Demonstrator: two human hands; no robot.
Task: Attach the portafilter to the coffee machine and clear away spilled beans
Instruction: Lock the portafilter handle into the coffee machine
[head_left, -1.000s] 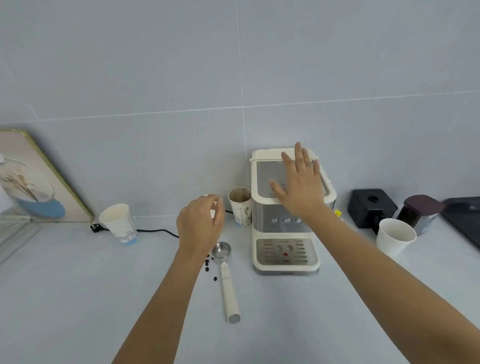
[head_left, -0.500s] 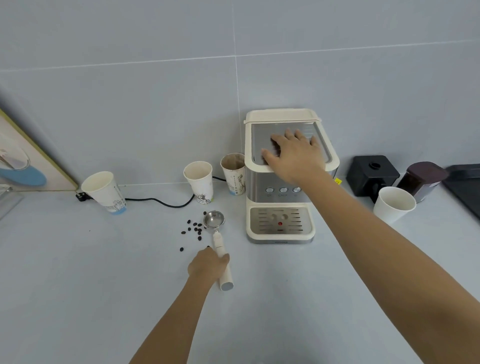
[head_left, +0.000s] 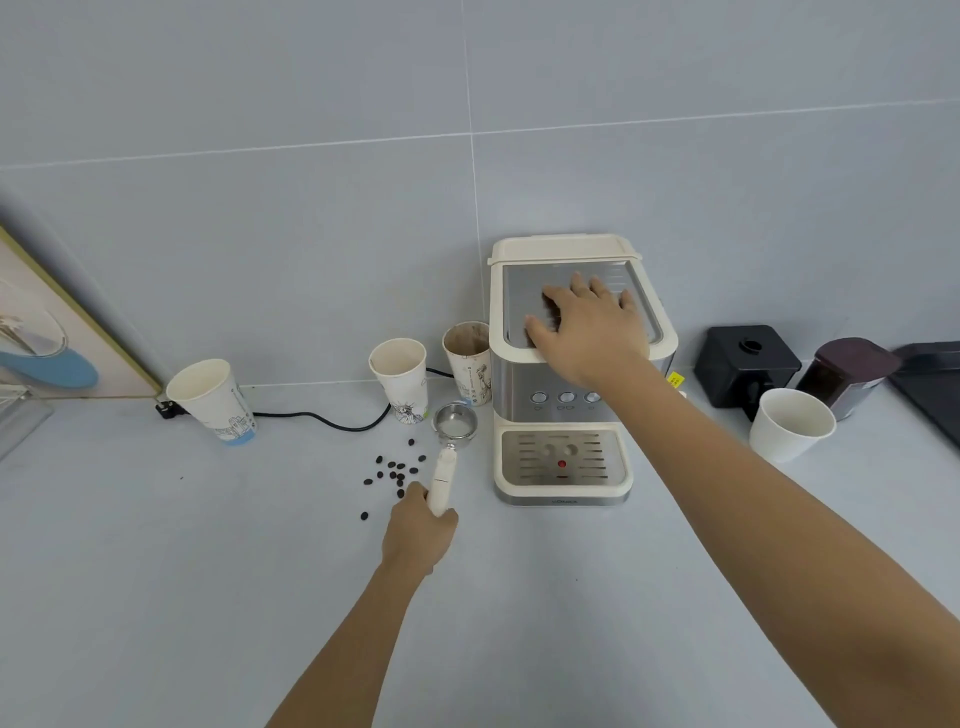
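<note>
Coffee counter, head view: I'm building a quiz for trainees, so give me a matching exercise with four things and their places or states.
Things:
1. portafilter
2. spilled beans
3. right hand
4. plain white cup

Places or states:
A. flat on top of the coffee machine
B. standing to the right of the machine
C. handle gripped by the left hand
D. scattered on the counter, left of the handle

Pairs: 1-C, 2-D, 3-A, 4-B

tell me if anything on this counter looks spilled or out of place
Yes: loose coffee beans lie scattered on the counter left of the portafilter, which is off the coffee machine.
</note>
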